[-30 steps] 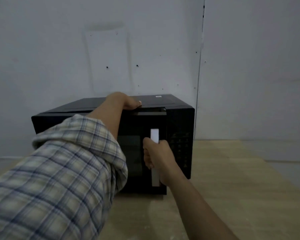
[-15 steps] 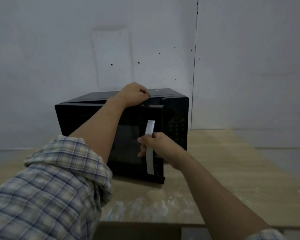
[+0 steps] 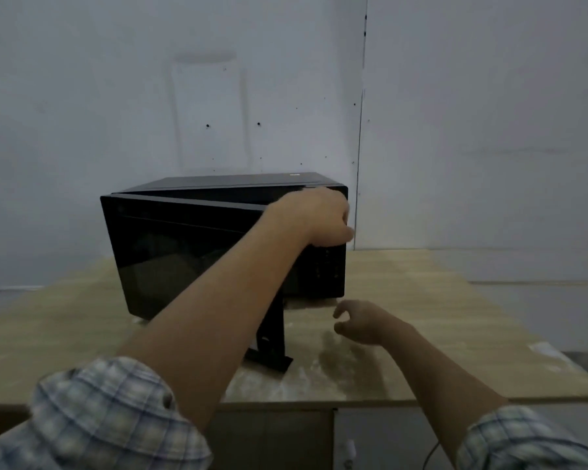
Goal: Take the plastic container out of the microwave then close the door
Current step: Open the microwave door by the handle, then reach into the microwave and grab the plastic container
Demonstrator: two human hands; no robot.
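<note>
A black microwave [image 3: 323, 273] stands on a wooden table [image 3: 438, 320]. Its door [image 3: 184, 259] hangs partly open, swung out toward me from the left hinge, with its free edge low near the table. My left hand [image 3: 314, 217] holds the microwave's top front corner at the right, fingers curled over the edge. Hovering just above the table to the right of the door's edge, my right hand [image 3: 358, 320] has its fingers apart and holds nothing. The door and my left forearm hide the inside; no plastic container is visible.
A grey wall [image 3: 472, 130] rises right behind the microwave. The table's front edge [image 3: 353, 403] runs below my arms, with a cabinet front under it. Bare tabletop lies right of the microwave.
The door has swung open toward me. My right hand has let go of the white handle and dropped low to the right. My left hand slid right along the top to the front corner.
</note>
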